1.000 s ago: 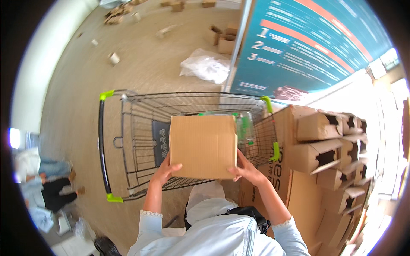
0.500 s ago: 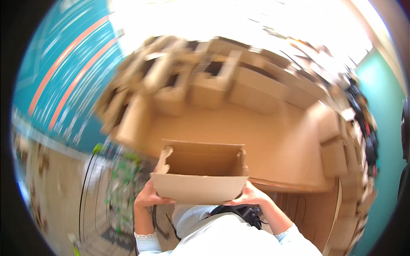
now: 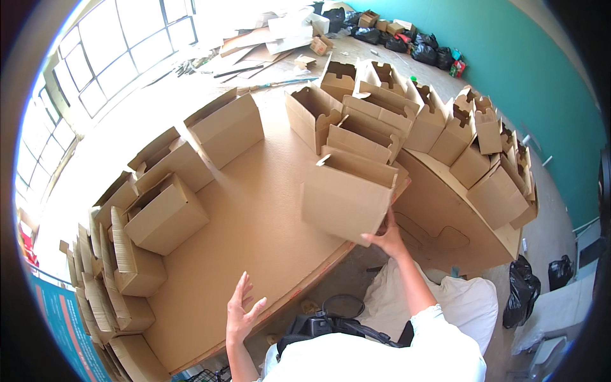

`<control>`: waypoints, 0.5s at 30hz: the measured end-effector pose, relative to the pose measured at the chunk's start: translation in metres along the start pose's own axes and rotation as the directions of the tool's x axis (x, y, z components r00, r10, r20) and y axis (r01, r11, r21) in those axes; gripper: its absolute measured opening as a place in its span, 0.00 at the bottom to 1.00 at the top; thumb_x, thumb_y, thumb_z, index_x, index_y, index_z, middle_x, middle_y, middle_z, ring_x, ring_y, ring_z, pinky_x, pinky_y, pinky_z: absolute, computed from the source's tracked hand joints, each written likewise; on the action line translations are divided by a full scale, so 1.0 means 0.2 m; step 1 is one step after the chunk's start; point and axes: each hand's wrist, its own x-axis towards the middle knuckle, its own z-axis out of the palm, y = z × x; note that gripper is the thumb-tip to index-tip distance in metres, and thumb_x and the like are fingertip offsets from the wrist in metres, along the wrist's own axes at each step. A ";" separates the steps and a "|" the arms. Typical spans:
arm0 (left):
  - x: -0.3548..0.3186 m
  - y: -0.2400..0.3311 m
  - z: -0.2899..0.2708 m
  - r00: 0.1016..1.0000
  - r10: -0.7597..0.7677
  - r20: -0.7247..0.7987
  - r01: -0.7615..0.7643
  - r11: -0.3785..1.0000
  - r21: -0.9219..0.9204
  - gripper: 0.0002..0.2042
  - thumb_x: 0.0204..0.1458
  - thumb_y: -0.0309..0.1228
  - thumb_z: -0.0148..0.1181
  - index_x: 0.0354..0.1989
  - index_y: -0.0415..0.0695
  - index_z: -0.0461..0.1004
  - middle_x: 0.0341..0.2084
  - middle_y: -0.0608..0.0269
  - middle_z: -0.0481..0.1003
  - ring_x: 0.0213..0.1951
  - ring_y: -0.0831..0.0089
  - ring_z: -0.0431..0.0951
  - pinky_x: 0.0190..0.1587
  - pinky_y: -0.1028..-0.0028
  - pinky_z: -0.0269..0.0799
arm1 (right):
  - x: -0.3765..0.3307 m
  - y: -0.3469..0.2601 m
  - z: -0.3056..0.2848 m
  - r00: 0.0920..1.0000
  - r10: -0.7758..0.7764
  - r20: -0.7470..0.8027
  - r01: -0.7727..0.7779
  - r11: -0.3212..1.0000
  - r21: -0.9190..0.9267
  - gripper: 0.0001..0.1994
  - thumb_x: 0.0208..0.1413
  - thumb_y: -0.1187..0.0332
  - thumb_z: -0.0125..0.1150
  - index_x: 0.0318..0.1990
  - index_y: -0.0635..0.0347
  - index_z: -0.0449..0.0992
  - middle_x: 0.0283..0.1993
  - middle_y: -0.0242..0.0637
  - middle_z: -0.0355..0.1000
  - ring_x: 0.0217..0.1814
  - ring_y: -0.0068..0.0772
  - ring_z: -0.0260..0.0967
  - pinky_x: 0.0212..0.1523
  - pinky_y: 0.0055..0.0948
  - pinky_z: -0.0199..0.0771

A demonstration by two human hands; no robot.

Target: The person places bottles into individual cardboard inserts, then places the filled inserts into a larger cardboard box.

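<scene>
An open-topped brown cardboard box (image 3: pixel 344 204) stands tilted at the table's right front edge, beside other cardboard boxes. My right hand (image 3: pixel 388 239) grips its lower right corner, thumb at the front and fingers partly hidden behind the side. Over the table's front edge my left hand (image 3: pixel 243 310) is open and holds nothing, its fingers spread. Just behind the gripped box is another open box (image 3: pixel 356 141), with a further box (image 3: pixel 312 114) farther back. The brown table (image 3: pixel 223 254) shows bare board between the box groups.
Stacked boxes (image 3: pixel 137 267) line the table's left side. A larger box (image 3: pixel 226 130) stands at the back left. To the right, a lower bench (image 3: pixel 471 197) carries several open boxes. Black bags (image 3: pixel 523 290) lie on the floor at right; a pale cloth (image 3: pixel 468 296) hangs near my right side.
My view has turned to the right. The box, held in both hands before my body, is now at the table's right edge. My left hand has let go; my right hand still grips it.
</scene>
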 end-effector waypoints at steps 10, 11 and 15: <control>-0.05 -0.20 0.03 0.986 -0.150 -0.070 0.161 0.969 0.190 0.31 0.45 0.26 0.64 0.60 0.38 0.61 0.51 0.49 0.70 0.50 0.59 0.73 0.50 0.65 0.70 | 0.06 -0.02 -0.36 0.916 -0.087 -0.392 0.182 0.960 0.214 0.39 0.39 0.71 0.70 0.60 0.61 0.55 0.55 0.36 0.61 0.57 0.27 0.60 0.59 0.30 0.60; -0.05 -0.21 0.03 0.987 -0.142 -0.069 0.153 0.966 0.208 0.30 0.45 0.25 0.63 0.59 0.37 0.61 0.49 0.49 0.71 0.48 0.60 0.74 0.49 0.66 0.71 | 0.06 -0.04 -0.42 0.883 -0.104 -0.457 0.236 0.941 0.241 0.35 0.39 0.71 0.70 0.57 0.62 0.59 0.54 0.36 0.63 0.56 0.26 0.60 0.59 0.29 0.59; -0.03 -0.24 0.06 0.987 -0.160 -0.010 0.154 0.931 0.332 0.28 0.46 0.23 0.62 0.59 0.38 0.63 0.46 0.50 0.73 0.47 0.63 0.75 0.48 0.67 0.71 | -0.01 -0.09 -0.72 0.816 -0.076 -0.572 0.214 0.961 0.177 0.37 0.40 0.71 0.69 0.59 0.65 0.57 0.54 0.36 0.63 0.56 0.26 0.61 0.58 0.28 0.60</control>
